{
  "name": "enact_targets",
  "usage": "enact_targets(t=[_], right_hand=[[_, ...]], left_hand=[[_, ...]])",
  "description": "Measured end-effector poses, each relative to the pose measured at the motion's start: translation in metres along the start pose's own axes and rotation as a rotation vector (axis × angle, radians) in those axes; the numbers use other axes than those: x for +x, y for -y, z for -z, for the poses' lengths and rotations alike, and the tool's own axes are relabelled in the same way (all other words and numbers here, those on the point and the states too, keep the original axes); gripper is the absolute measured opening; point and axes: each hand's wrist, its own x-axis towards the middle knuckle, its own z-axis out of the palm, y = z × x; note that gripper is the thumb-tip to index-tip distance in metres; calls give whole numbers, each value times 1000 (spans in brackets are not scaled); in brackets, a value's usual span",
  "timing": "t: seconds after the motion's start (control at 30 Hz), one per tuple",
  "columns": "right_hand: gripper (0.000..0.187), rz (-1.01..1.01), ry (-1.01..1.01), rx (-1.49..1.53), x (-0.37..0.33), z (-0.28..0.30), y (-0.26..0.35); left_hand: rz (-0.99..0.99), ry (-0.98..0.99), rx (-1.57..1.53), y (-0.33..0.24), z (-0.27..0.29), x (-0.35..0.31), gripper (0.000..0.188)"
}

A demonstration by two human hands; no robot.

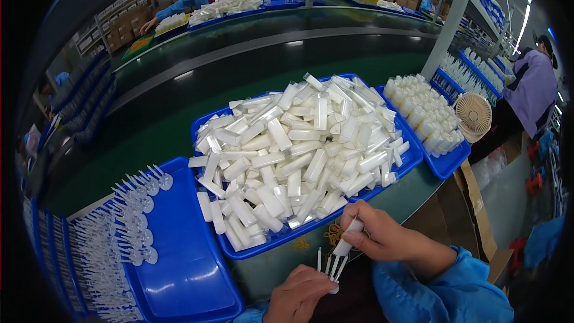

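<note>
My right hand (378,232) pinches a short white tube-like piece (351,236), tilted, beside the big tray's near edge. Just below it, my left hand (302,296) is closed around several thin white stems (335,266) that point upward. The tube's lower end is close to the stem tips; whether they touch I cannot tell. In front of both hands, a blue tray (254,252) is heaped with white pieces in clear plastic sleeves (293,149). Tan rubber bands (333,236) lie between that tray and my right hand.
At left, a blue tray (191,281) carries rows of white stems with clear round bases (134,221). A smaller blue tray (443,168) of white cylinders (424,110) and a beige fan (473,113) stand at right. Beyond runs a dark green belt (173,104); co-workers are behind it and at right.
</note>
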Motion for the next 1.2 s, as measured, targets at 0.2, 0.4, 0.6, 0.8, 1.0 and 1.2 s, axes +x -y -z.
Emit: enact_targets(t=[0.2, 0.4, 0.6, 0.8, 1.0, 1.2], right_hand=[[13, -31, 31, 242, -5, -9, -4], [10, 68, 129, 315, -1, -22, 3], [17, 222, 264, 43, 11, -36, 14], [37, 395, -121, -942, 85, 0, 35], [18, 407, 0, -1297, 125, 11, 21], [18, 773, 93, -1134, 110, 12, 35]], left_hand=[[-195, 23, 55, 11, 4, -6, 11], [-232, -36, 54, 14, 5, -19, 11], [-107, -284, 50, 14, 2, -25, 23], [15, -481, -191, 17, 6, -22, 25], [-29, -485, -42, 12, 8, -23, 25], [11, -434, 109, -8, 18, -21, 13]])
